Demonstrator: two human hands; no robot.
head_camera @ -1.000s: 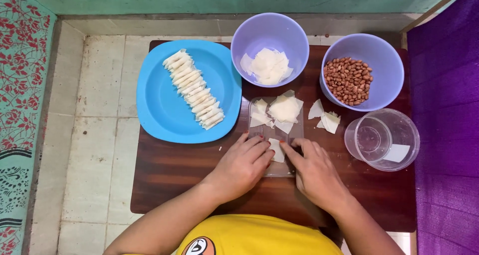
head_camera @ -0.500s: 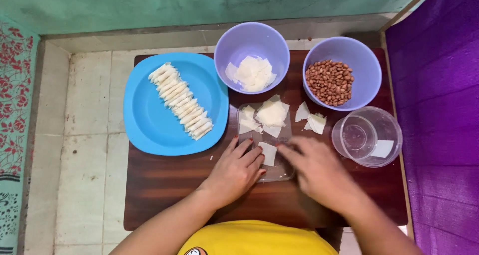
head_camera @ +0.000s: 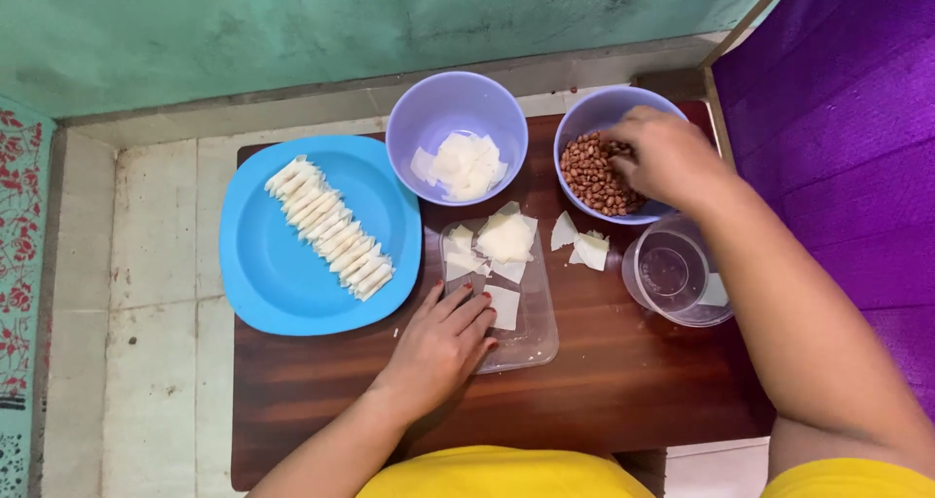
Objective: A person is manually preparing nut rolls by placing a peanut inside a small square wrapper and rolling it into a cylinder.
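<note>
My left hand (head_camera: 440,340) rests flat on a clear plastic lid (head_camera: 526,332) on the wooden table, fingertips beside a small white wrapper square (head_camera: 504,306). More cut wrapper pieces (head_camera: 504,235) lie at the lid's far end. My right hand (head_camera: 665,157) reaches into the lilac bowl of peanuts (head_camera: 589,177), fingers curled over the nuts; whether it holds any is hidden.
A blue plate (head_camera: 282,284) holds a row of several rolled white wrappers (head_camera: 331,230). A second lilac bowl (head_camera: 419,128) contains white wrapper sheets. A clear round container (head_camera: 674,274) stands at right, loose wrapper pieces (head_camera: 581,245) beside it. The dark wooden table (head_camera: 604,381) sits on tiled floor.
My right hand left the lid and moved up and right into the peanut bowl. My left hand stayed on the lid. The view shifted slightly.
</note>
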